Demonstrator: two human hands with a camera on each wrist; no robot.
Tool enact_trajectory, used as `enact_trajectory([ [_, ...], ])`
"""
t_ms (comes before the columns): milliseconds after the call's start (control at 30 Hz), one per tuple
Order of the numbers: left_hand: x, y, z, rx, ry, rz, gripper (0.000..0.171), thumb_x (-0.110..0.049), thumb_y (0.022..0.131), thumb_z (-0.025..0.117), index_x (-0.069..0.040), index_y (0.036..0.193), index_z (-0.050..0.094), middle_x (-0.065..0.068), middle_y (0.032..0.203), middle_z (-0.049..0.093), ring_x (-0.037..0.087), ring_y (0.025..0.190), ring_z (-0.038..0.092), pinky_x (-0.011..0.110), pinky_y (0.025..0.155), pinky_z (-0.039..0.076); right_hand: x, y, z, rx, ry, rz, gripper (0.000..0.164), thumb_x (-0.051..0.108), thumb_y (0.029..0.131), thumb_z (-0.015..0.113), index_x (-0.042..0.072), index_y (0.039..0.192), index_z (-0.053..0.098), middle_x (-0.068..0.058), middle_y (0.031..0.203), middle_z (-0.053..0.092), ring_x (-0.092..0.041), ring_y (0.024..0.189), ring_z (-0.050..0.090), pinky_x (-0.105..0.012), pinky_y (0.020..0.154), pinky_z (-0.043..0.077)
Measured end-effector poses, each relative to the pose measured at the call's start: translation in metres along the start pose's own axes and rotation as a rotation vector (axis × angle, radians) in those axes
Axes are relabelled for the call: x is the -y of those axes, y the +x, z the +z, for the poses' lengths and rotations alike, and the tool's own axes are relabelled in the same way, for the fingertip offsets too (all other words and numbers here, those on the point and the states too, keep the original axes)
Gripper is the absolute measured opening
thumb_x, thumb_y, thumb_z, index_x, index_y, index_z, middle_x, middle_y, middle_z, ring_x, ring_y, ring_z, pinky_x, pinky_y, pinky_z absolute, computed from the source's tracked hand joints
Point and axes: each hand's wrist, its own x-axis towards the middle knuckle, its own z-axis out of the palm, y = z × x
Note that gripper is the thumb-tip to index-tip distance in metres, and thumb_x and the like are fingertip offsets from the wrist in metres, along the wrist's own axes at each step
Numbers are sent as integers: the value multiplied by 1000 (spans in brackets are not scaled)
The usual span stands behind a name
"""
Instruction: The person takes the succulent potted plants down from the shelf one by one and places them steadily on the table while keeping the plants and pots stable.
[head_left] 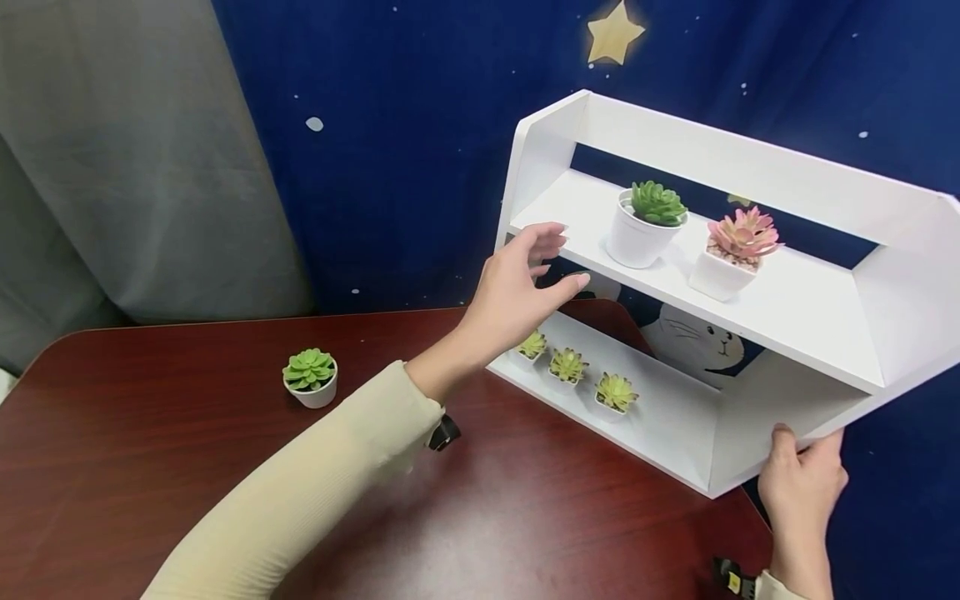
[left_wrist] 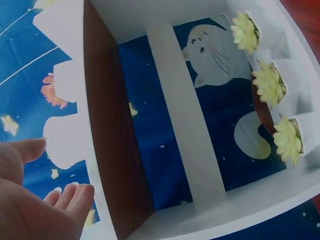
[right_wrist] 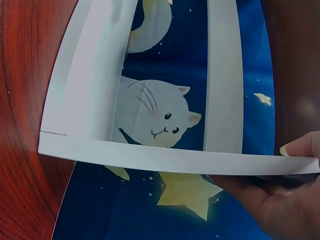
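Note:
A white two-tier shelf [head_left: 750,167] stands on the table at the right. My left hand [head_left: 510,279] hovers at the front edge of its upper tier, fingers apart and holding nothing. Nearest to that hand is a green succulent in a round white pot [head_left: 645,229], beside a pink succulent in a square white pot [head_left: 731,257]. In the left wrist view the hand's fingers reach close to the round pot [left_wrist: 67,141]. My right hand [head_left: 804,479] grips the shelf's right side panel [right_wrist: 175,161], thumb on one face and fingers on the other.
Several small yellow-green succulents [head_left: 567,367] line the lower tier's left part. Another green succulent in a white pot [head_left: 310,379] stands on the dark red table [head_left: 187,467] at the left. Behind hangs a blue curtain [head_left: 405,150] with stars and a cat.

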Motion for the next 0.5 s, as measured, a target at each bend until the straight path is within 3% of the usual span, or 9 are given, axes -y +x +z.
enact_trajectory([
  [267,-2,19,10,-58,54,55,68,-28,89,78,-9,147,49,5,150,56,17,137,55,25,113,45,1,2,-1,-7,12,3,44,20,97,46,0,136,45,-41,130,56,-58,126,48,-63,99,33],
  [500,-9,32,19,11,48,-3,74,-33,88,79,-11,150,44,3,154,51,9,143,47,17,114,40,0,0,1,3,2,11,45,21,97,46,0,136,45,-41,129,56,-58,126,48,-64,99,33],
])
